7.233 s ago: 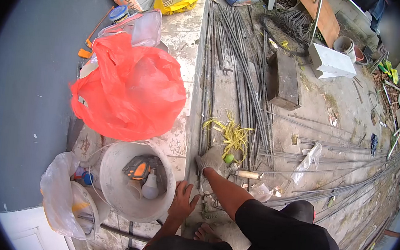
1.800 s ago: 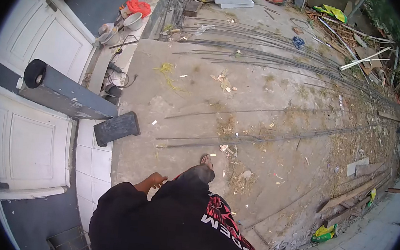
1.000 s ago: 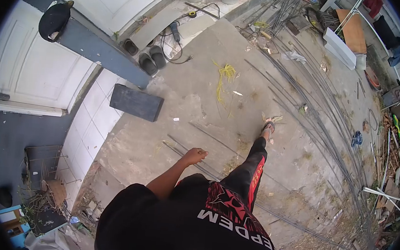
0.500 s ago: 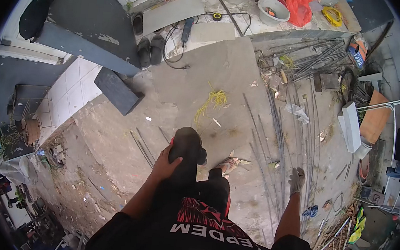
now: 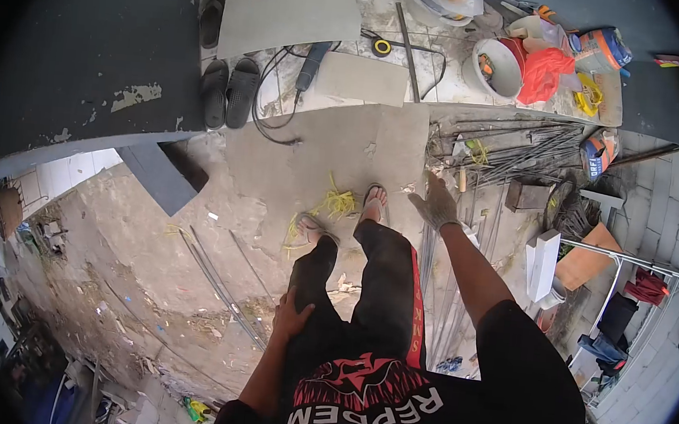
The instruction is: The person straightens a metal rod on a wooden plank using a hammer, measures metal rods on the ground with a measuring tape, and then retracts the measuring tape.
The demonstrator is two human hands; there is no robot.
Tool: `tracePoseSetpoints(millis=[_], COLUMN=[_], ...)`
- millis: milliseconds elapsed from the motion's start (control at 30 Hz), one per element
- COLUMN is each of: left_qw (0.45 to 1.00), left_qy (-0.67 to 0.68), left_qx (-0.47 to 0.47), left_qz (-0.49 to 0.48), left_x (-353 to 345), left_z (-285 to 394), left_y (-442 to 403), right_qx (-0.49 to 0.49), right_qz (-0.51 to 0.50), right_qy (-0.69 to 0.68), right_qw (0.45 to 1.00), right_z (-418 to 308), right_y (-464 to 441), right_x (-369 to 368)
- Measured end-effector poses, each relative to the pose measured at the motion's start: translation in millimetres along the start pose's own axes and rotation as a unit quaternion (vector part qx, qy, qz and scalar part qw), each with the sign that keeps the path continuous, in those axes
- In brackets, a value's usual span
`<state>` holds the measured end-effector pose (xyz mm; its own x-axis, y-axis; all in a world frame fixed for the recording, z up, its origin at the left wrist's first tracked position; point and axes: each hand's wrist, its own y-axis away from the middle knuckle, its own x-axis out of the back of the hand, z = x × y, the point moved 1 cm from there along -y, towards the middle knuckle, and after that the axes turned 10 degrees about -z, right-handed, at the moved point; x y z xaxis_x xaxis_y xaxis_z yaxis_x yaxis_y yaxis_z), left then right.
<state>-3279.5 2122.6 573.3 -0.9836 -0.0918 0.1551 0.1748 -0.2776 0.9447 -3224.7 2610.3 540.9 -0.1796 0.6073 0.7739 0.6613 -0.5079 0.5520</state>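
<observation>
My left hand (image 5: 291, 318) is bare and rests on my left thigh, fingers laid over the dark trouser cloth. My right hand (image 5: 438, 206), in a light work glove, hovers out in front with thumb and fingers apart, holding nothing. Below and beyond it lie long thin metal rods (image 5: 464, 259), and a pile of more rods (image 5: 526, 152) is near the raised ledge. A tangle of yellow strings (image 5: 338, 204) lies on the concrete around my sandalled feet. A few rods (image 5: 220, 282) lie on the ground to the left.
On the tiled ledge are a corded power tool (image 5: 312, 66), a pair of slippers (image 5: 241, 94), flat boards (image 5: 300, 19), a roll of yellow tape (image 5: 381, 48) and a white bucket (image 5: 497, 68). A dark slanted block (image 5: 157, 176) stands left; a white block (image 5: 543, 266) stands right.
I have stepped forward, and the ledge looks closer. My right hand has swung forward and up from beside the rods. My left hand stays on my leg, now on the thigh.
</observation>
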Motion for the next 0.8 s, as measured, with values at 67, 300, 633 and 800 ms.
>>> tracePoseSetpoints(millis=[67,300,633,800], left_qw=[1.0,0.976,0.922,0.878], left_qy=[0.022,0.169,0.233,0.326], left_qx=[0.013,0.1,0.286,0.235], left_qz=[0.001,0.093,0.121,0.261], left_x=[-4.9,-26.8,-14.1,-20.9], left_z=[17.0,105.4,225.7,208.2], left_y=[-0.9,-33.3,-32.0,-30.4], right_qx=[-0.003,0.084,0.197,-0.018], right_qz=[-0.031,0.076,0.015,-0.197], right_qy=[-0.005,0.133,0.321,-0.122], right_qw=[0.999,0.985,0.926,0.973], right_z=[-22.3,-69.6,-13.5,-40.1], right_y=[-92.1,-407.7,-585.9,-498.0], right_x=[31.1,51.7,5.4,57.3])
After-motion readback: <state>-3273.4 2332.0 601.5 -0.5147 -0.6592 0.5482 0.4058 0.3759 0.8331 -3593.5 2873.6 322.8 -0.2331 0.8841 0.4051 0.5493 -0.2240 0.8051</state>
